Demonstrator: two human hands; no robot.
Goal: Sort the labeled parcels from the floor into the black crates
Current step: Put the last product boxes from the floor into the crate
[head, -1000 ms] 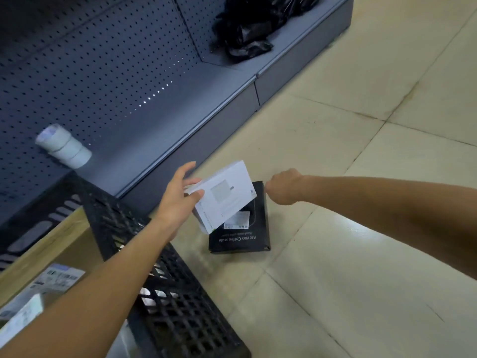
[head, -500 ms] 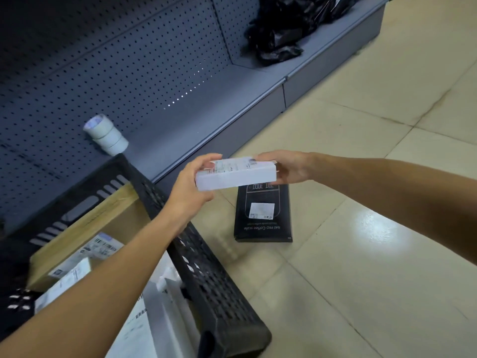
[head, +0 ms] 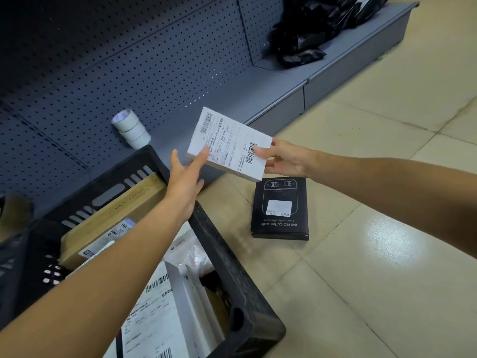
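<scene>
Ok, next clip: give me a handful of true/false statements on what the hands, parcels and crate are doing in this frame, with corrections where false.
1. Both hands hold the white parcel. True: the left hand grips its near left corner and the right hand pinches its right edge.
2. The white parcel's shipping label faces the camera. True.
3. The black coffee scale box already lies in the black crate. False: it lies flat on the floor tiles, right of the crate.
4. The black crate holds nothing. False: a brown carton and other labeled parcels lie in it.
5. The tape rolls stand on the floor. False: they sit on the grey shelf.
</scene>
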